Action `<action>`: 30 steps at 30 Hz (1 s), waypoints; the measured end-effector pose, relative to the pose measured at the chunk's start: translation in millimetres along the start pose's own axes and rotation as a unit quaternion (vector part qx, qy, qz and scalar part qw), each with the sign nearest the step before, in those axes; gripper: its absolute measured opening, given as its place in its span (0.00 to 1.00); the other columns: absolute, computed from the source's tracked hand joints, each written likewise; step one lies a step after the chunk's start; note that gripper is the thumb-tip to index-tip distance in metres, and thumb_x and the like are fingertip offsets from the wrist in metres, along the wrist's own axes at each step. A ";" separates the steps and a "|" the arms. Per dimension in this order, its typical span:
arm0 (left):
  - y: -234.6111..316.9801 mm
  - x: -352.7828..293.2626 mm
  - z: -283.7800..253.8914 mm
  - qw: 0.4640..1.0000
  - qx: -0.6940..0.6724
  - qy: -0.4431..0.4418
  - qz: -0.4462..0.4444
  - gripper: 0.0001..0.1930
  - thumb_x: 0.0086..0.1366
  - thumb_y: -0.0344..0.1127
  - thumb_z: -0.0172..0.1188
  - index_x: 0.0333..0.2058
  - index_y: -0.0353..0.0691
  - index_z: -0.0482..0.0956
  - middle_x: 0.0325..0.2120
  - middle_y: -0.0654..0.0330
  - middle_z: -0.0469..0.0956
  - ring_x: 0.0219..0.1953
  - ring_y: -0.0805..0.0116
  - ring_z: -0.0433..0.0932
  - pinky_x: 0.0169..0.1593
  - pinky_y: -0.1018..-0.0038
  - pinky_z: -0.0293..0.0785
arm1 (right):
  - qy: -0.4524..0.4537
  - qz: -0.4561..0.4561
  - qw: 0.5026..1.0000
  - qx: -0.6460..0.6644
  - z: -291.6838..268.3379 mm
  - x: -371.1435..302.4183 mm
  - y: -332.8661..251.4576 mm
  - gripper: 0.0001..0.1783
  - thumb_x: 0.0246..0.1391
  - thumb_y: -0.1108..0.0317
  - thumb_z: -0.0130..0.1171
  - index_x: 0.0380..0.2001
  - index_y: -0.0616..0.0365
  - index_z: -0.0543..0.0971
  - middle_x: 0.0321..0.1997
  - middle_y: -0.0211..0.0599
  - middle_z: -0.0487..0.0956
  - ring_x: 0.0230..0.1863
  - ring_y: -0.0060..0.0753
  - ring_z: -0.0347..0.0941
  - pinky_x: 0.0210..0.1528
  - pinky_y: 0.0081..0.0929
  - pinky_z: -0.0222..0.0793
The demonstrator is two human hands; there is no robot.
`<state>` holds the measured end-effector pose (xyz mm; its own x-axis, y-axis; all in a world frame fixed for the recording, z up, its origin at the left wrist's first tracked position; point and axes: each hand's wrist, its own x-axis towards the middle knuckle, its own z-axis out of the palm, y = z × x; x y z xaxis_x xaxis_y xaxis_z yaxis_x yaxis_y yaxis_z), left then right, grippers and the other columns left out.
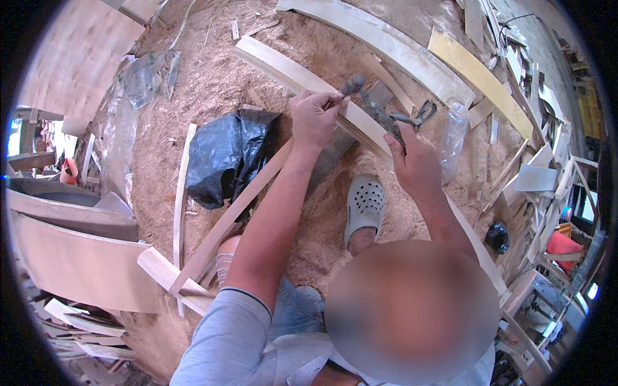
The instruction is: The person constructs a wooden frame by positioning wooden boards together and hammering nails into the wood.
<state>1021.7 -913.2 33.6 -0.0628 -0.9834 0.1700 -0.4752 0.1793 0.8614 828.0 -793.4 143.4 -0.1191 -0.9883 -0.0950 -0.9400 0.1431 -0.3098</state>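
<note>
A hammer [381, 114] with a dark, worn head lies in the grip of my right hand [417, 161], its fingers closed round the handle. The head is over a long pale wooden beam [278, 63] that runs slantwise across the middle. My left hand [315, 117] rests at the beam, thumb and finger pinched together beside the hammer head. What the pinch holds, if anything, is too small to make out. A greyish board [333, 153] lies crosswise under the beam. My foot in a grey clog [365, 206] stands on the near side.
Sawdust [206, 83] covers the floor. To the left lie a black plastic bag [225, 154], wooden strips [181, 212] and curved panels [77, 257]. Beyond the beam are a long board [386, 42], a yellowish plank [479, 80] and a clear plastic bottle [455, 138]. Scrap wood piles up at right.
</note>
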 end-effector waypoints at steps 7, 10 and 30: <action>-0.4 0.7 1.2 0.997 -0.071 0.012 -0.004 0.08 0.60 0.41 0.77 0.36 0.47 0.94 0.29 0.62 0.88 0.39 0.63 0.82 0.53 0.65 0.68 | 0.092 -0.024 0.993 0.067 7.6 -6.7 2.6 0.22 0.75 0.50 0.53 0.59 0.54 0.75 0.30 0.56 0.84 0.34 0.65 0.84 0.35 0.58 0.77; -3.8 -1.0 -0.8 1.000 -0.027 0.007 0.010 0.08 0.61 0.41 0.77 0.36 0.47 0.94 0.29 0.63 0.88 0.39 0.64 0.82 0.54 0.65 0.68 | 0.017 -0.005 1.000 0.007 -3.8 -2.8 -1.4 0.21 0.74 0.53 0.55 0.60 0.55 0.75 0.30 0.56 0.84 0.34 0.65 0.84 0.34 0.55 0.77; -4.9 1.4 3.1 0.995 0.034 0.037 0.090 0.06 0.60 0.35 0.71 0.36 0.47 0.92 0.36 0.61 0.89 0.45 0.58 0.83 0.53 0.61 0.67 | 0.039 0.007 0.997 0.064 12.0 -1.3 6.7 0.23 0.74 0.49 0.55 0.60 0.53 0.77 0.31 0.54 0.84 0.34 0.62 0.84 0.36 0.55 0.77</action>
<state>1021.2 -915.6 28.1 -0.0884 -0.9303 0.3559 -0.5199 0.3479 0.7802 825.7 -790.6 130.1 -0.1616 -0.9865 -0.0272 -0.8898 0.1576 -0.4283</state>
